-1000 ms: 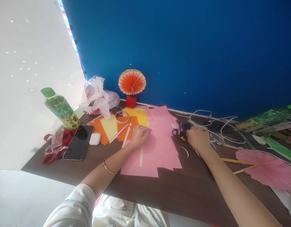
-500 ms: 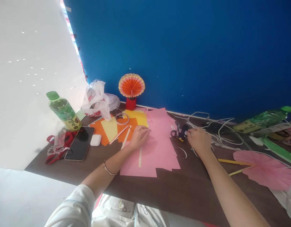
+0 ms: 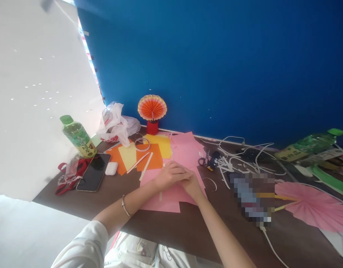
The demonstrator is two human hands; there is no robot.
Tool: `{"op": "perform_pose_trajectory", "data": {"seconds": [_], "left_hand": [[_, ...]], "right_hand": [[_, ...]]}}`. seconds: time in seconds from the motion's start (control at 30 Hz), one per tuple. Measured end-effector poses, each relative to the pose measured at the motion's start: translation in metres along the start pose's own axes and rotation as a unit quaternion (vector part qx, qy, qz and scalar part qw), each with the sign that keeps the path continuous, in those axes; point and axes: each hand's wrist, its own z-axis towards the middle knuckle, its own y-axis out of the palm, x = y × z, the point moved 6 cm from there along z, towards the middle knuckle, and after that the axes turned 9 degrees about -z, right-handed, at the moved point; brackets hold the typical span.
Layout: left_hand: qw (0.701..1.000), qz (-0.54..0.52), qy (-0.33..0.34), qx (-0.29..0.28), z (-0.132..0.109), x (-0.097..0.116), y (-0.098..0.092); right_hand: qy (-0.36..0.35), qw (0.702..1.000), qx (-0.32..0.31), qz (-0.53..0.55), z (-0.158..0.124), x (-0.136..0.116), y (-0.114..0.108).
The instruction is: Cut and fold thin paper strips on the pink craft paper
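My left hand (image 3: 170,175) and my right hand (image 3: 191,184) meet over a stack of pink paper sheets (image 3: 188,152) on the brown table (image 3: 210,227). The left hand's fingers lie across the right hand, and both are curled close together. Whether they pinch anything between them is hidden. A thin pale paper strip (image 3: 160,196) shows on the pink paper just below the left hand. Orange and yellow sheets (image 3: 138,154) with two more pale strips (image 3: 146,162) lie to the left of the hands.
At the left are a green drink bottle (image 3: 78,136), a phone (image 3: 94,171), a white earbud case (image 3: 111,168) and red straps (image 3: 72,173). At the back stand an orange paper fan (image 3: 152,107), a plastic bag (image 3: 115,123), a tape ring (image 3: 141,144). Scissors (image 3: 207,160), white cables (image 3: 238,156) and a pink fan (image 3: 313,203) lie right.
My right hand left the scissors area and moved left onto the pink paper, joining the left hand. The left hand shifted slightly toward me. The view tilted down a little.
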Motion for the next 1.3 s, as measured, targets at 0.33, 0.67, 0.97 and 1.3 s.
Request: {"op": "perform_pose_trajectory", "data": {"seconds": [0.33, 0.67, 0.97, 1.3], "left_hand": [[0.944, 0.163, -0.248, 0.146, -0.023, -0.058, -0.093], [0.875, 0.304, -0.376, 0.003, -0.050, -0.115, -0.129], [0.871, 0.350, -0.345, 0.028, -0.047, -0.086, -0.122], [0.933, 0.272, -0.229, -0.053, -0.051, -0.043, -0.022]], "right_hand": [[0.127, 0.964, 0.119, 0.200, 0.001, 0.062, -0.030], [0.094, 0.981, 0.090, 0.145, 0.001, 0.053, -0.035], [0.099, 0.986, 0.121, 0.057, 0.001, 0.055, -0.042], [-0.155, 0.947, -0.097, -0.265, -0.023, 0.000, 0.012]]}}
